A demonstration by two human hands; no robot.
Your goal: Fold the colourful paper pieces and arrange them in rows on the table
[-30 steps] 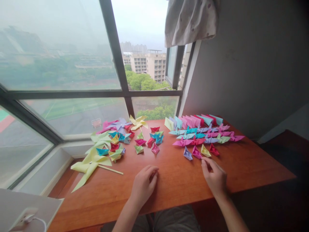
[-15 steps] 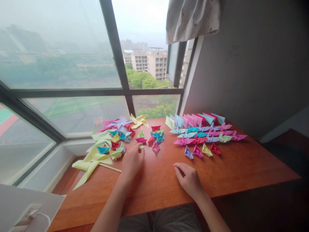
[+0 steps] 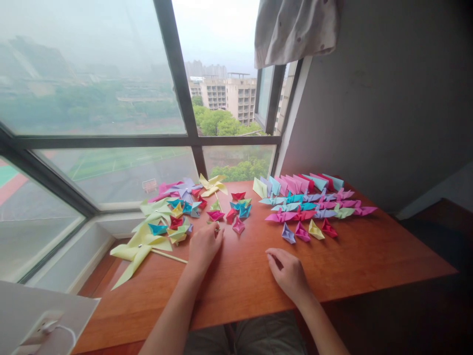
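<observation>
My left hand (image 3: pixel 204 246) is closed at the middle of the wooden table (image 3: pixel 244 276), just in front of a magenta paper boat (image 3: pixel 215 215). A small bit of green paper shows at its fingertips, mostly hidden by them. On the bare wood to the right rests my right hand (image 3: pixel 287 271), fingers curled, with nothing visible in it. Nearest beyond it stand a purple boat (image 3: pixel 288 233), a magenta boat, a yellow boat (image 3: pixel 316 230) and a red boat (image 3: pixel 329 228) in a row. A pink boat (image 3: pixel 238 225) lies between the two hands, farther back.
Paper pinwheels (image 3: pixel 140 245) and several boats crowd the table's left side. Rows of paper cranes (image 3: pixel 306 206) and upright folded papers (image 3: pixel 295 184) fill the back right. Windows border the table behind, with a wall at right.
My left hand has shifted slightly right and nearer to me, and less of the green paper shows at its fingertips. My right hand has hardly moved.
</observation>
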